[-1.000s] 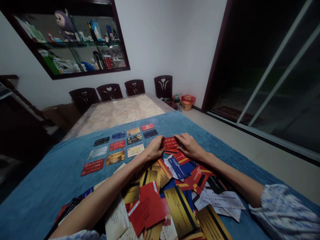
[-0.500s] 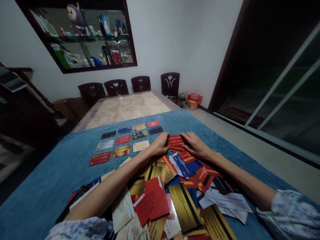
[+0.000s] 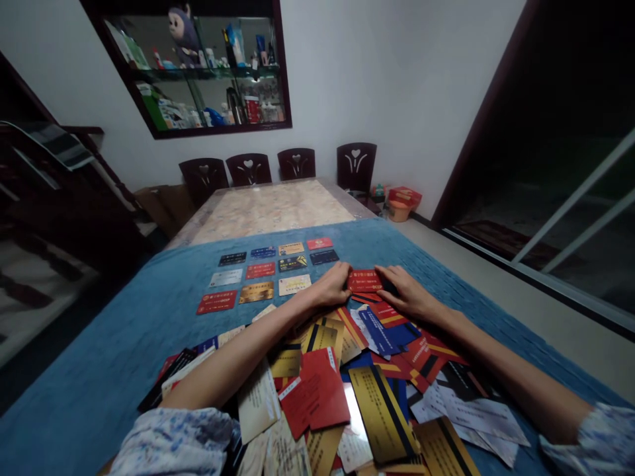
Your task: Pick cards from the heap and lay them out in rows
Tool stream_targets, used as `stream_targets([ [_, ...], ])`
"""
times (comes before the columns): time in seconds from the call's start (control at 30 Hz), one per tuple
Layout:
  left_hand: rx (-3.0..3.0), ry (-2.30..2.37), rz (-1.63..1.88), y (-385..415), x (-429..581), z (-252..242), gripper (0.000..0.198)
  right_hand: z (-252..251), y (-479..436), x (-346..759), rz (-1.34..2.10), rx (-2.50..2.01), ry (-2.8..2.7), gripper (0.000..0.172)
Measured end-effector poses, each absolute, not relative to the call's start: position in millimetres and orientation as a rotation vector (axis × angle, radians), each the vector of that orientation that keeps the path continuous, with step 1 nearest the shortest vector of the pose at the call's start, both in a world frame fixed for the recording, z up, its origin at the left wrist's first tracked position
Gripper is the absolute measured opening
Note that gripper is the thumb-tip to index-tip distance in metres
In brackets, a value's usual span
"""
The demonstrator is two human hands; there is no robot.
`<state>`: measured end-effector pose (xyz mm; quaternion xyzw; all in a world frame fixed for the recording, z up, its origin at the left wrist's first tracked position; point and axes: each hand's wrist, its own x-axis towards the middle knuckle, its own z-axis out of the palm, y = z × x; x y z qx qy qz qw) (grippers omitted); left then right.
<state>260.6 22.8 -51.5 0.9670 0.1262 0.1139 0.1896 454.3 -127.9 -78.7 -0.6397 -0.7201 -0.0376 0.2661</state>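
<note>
Between my two hands is a red card (image 3: pixel 364 280) with pale printing, face up at the far edge of a loose heap. My left hand (image 3: pixel 336 284) closes on its left end and my right hand (image 3: pixel 401 289) on its right end. Whether more cards lie under it in my grip, I cannot tell. The heap below my arms mixes gold cards (image 3: pixel 381 413), red cards (image 3: pixel 316 393), a blue card (image 3: pixel 376 332) and white ones (image 3: pixel 471 411). Left of my hands, several cards are laid out in rough rows, among them a red card (image 3: pixel 217 302) and a gold card (image 3: pixel 256 292).
A blue cloth (image 3: pixel 149 311) covers the near part of the table, and the patterned tabletop (image 3: pixel 278 205) shows beyond it. Dark chairs (image 3: pixel 356 165) stand at the far end. An orange bucket (image 3: pixel 398 210) is on the floor behind, and a glass-shelved cabinet (image 3: pixel 208 73) is set in the wall.
The camera has turned a little to the left, so everything sits farther right in the picture. Both hands keep hold of the red card, with little other movement.
</note>
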Motion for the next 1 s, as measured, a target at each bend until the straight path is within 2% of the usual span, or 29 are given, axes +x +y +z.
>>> stream_targets([
  [0.23,2.717,0.347,0.255,19.1,256.6,-48.2,0.038,-88.1,-126.6,462.9,-0.146,-1.679,-1.97,0.047],
  [0.43,2.718,0.319,0.211,19.5,255.5,-47.4,0.037,-92.3,-124.6,470.1,-0.098,-1.663,-1.976,0.053],
  [0.67,2.695,0.279,0.275,25.1,255.7,-52.3,0.038,-77.0,-123.4,469.1,0.119,-1.739,-1.996,0.058],
  [1.0,2.667,0.278,0.305,28.3,253.6,-50.0,0.038,-51.1,-124.2,458.1,0.147,-1.798,-2.101,0.054],
])
